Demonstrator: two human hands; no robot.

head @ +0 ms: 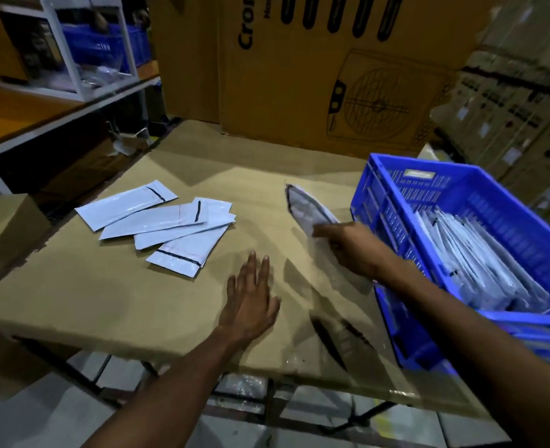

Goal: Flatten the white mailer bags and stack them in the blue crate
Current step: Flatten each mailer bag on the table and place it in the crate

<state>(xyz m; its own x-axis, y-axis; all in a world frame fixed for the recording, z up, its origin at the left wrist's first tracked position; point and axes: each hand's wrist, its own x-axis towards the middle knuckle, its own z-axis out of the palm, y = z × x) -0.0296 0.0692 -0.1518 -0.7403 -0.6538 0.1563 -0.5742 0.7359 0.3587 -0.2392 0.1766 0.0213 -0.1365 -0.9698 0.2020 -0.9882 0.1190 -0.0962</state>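
Observation:
Several white mailer bags [166, 223] with black strips lie fanned out on the cardboard-covered table [89, 295], left of centre. My right hand [351, 245] grips one mailer bag [309, 210], blurred and raised on edge just left of the blue crate [380, 192]. The crate stands at the table's right end and holds a leaning stack of white mailers [480, 263]. My left hand [251, 302] rests flat on the cardboard with its fingers straight, holding nothing, below and right of the loose bags.
A large printed carton [315, 76] stands behind the table. Left is a white shelf frame [73, 69] with a blue bin [102, 43]. Stacked cartons [519, 108] fill the right. A small brown box [8, 224] sits beside the table's left edge.

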